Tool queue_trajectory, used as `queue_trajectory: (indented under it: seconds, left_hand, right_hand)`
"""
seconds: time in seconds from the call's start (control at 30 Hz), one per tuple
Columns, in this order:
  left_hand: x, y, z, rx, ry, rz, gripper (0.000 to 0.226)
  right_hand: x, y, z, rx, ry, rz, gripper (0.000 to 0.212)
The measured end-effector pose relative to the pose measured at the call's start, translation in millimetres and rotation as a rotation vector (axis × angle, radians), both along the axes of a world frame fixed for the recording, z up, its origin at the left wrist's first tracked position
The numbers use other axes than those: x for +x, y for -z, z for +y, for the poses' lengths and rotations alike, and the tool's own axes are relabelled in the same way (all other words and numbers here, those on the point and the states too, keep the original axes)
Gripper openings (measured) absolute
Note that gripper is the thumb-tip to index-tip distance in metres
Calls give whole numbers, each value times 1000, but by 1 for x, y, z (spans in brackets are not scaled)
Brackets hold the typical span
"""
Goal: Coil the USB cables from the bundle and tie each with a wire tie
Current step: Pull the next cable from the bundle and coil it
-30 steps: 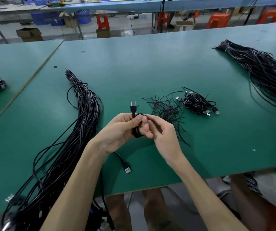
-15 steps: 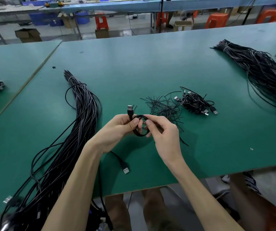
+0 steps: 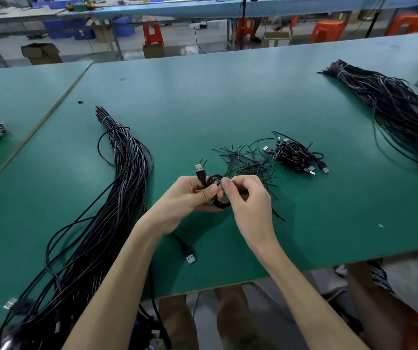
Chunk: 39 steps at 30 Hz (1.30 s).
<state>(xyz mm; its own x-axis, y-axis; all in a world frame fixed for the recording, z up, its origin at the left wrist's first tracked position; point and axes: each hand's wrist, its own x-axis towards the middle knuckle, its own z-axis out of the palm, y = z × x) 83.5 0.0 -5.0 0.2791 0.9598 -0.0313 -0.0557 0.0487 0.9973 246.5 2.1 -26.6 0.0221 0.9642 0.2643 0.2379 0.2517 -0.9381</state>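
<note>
Both hands around coiled cable

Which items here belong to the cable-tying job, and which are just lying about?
In use: coiled cable gripped by the left hand and pinched by the right hand; cable bundle; loose wire ties; tied coils.
Lying about: second bundle at far right; cardboard box; orange stool.

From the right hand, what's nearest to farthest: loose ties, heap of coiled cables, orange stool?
From the right hand:
1. Loose ties, just beyond it.
2. Heap of coiled cables, farther to the right.
3. Orange stool, far back right.
</note>
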Motion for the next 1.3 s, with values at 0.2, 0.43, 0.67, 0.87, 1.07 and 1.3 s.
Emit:
queue_trajectory:
  seconds: [0.2,0.43,0.67,0.87,1.07,1.3]
  left_hand:
    - [-2,-6,-3,-60,152,-1,17]
    - [-4,-11,-5,-127,221,-80,17]
    - [-10,-13,-5,-244,201,-133,29]
    - [-17,-11,-3,-278,189,-121,39]
    - [-19,-13,-4,-230,271,-71,27]
    - [-18,-13,-5,-236,295,-46,18]
  right_hand:
    - [1,0,1,1,-89,99,11]
    - [6,0,2,-26,-164,309,16]
    - [7,-1,2,-4,-221,353,14]
    - [5,1,2,5,-253,330,17]
    - [6,-1,0,22,-303,343,11]
    - [5,-1,0,-11,-302,331,11]
